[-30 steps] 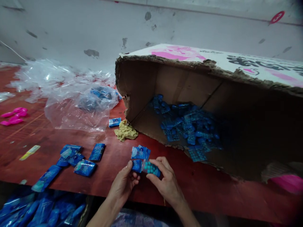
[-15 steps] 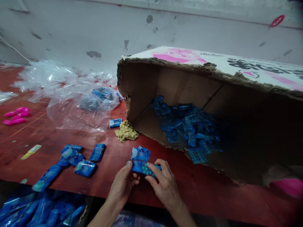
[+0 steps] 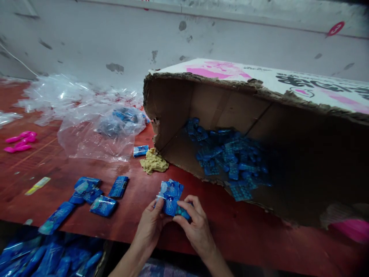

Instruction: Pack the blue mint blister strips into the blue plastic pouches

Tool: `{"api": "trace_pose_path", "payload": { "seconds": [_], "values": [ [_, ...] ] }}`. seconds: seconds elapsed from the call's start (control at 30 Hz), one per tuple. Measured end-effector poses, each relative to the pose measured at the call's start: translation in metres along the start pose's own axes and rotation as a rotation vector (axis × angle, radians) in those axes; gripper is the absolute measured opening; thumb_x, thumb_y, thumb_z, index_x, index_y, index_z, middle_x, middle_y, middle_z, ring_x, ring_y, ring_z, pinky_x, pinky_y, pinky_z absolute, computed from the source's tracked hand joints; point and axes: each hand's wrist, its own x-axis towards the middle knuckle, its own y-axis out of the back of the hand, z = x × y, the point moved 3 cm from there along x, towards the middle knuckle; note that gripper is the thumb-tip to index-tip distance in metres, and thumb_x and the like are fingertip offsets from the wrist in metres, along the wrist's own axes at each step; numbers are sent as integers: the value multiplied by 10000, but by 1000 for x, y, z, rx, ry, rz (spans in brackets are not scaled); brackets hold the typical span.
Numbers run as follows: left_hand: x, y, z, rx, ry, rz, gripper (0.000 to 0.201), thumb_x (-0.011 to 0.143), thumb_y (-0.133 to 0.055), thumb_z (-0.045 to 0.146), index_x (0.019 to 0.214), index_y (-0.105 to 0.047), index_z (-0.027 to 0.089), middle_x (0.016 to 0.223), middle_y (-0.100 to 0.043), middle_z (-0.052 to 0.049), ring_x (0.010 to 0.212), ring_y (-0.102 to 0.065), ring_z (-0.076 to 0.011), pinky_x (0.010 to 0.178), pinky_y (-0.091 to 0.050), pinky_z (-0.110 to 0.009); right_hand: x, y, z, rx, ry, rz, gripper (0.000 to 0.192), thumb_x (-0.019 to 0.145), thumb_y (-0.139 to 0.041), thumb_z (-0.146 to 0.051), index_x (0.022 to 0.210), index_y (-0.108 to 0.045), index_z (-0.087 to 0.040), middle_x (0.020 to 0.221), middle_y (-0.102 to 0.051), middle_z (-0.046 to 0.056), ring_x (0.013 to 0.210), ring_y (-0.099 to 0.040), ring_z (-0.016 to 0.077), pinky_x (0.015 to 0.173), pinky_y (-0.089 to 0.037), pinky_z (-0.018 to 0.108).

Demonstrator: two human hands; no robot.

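Note:
My left hand (image 3: 152, 223) is closed on a printed blue card (image 3: 170, 206), thumb on top near its left edge. In my right hand (image 3: 196, 223), thumb and fingers grip a small blue pack with round turquoise bumps (image 3: 183, 211). The card overlaps the left part of that pack, and I cannot tell whether the pack lies under it or inside it. Just beyond my fingers, more blue printed cards (image 3: 172, 187) lie on the red table (image 3: 138, 209). Left of my hands are several blue printed packets (image 3: 103, 205), some overlapping.
A torn-edged cardboard box (image 3: 170, 86) lies on its side at right, with many bumpy blue packs (image 3: 230, 150) inside. Clear plastic bags (image 3: 95, 134), a yellowish crumpled lump (image 3: 154, 161) and pink scissors (image 3: 20, 141) are farther back. Below the table edge, blue packets (image 3: 52, 254) fill a container.
The bumpy pack has moved left and slightly down toward the card, which now covers more of it. My right hand has shifted left with it.

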Motion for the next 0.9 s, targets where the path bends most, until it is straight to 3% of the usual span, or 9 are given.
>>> {"api": "trace_pose_path", "payload": {
  "seconds": [0.13, 0.27, 0.43, 0.53, 0.63, 0.77, 0.9],
  "values": [
    [-1, -2, -5, -90, 128, 14, 197, 649, -692, 267, 785, -627, 140, 704, -697, -42, 628, -633, -153, 582, -513, -262, -10, -16, 3, -75, 53, 56, 286, 798, -546, -183, 1077, -569, -239, 1004, -514, 76, 887, -585, 201, 747, -517, 294],
    [1, 1, -4, -79, 127, 50, 159, 665, -679, 223, 788, -621, 142, 686, -697, -30, 583, -626, -137, 509, -492, -226, -14, -19, 0, -26, 58, 76, 316, 828, -507, -190, 1137, -544, -243, 1080, -514, 92, 981, -561, 213, 809, -501, 311],
    [8, 3, 1, -41, 121, 23, 181, 673, -672, 243, 795, -611, 124, 671, -694, -33, 583, -628, -143, 550, -505, -252, -6, -11, 1, 274, -120, -54, 303, 845, -451, -125, 1102, -564, -238, 1079, -569, 53, 1010, -554, 163, 872, -461, 260],
    [8, 3, 0, -3, 115, 75, 160, 692, -654, 246, 794, -596, 138, 648, -692, -29, 564, -630, -146, 544, -506, -261, -8, -13, 7, 304, -232, 20, 301, 829, -463, -113, 1080, -578, -235, 1039, -600, 45, 972, -572, 161, 851, -471, 260],
    [6, 1, -2, -32, 124, 94, 89, 722, -625, 218, 768, -589, 151, 632, -686, -17, 550, -625, -131, 541, -501, -244, -16, -23, 6, 271, -224, 92, 351, 816, -470, -114, 1130, -558, -242, 1081, -591, 62, 1018, -547, 185, 892, -443, 309],
    [2, -2, -3, -49, 209, -19, 61, 748, -591, 178, 770, -617, 128, 656, -686, -31, 585, -630, -123, 560, -497, -226, -19, -30, 8, 444, -299, 71, 386, 766, -553, -133, 1127, -562, -269, 1083, -586, 48, 992, -554, 200, 866, -454, 326],
    [1, -2, 0, -25, 275, -217, 151, 755, -578, 168, 879, -642, 113, 773, -702, -71, 720, -651, -165, 641, -503, -259, -10, -25, 17, 822, -373, -111, 452, 704, -656, -190, 1127, -557, -314, 1014, -579, 1, 867, -576, 166, 745, -488, 271]
  ]
}}
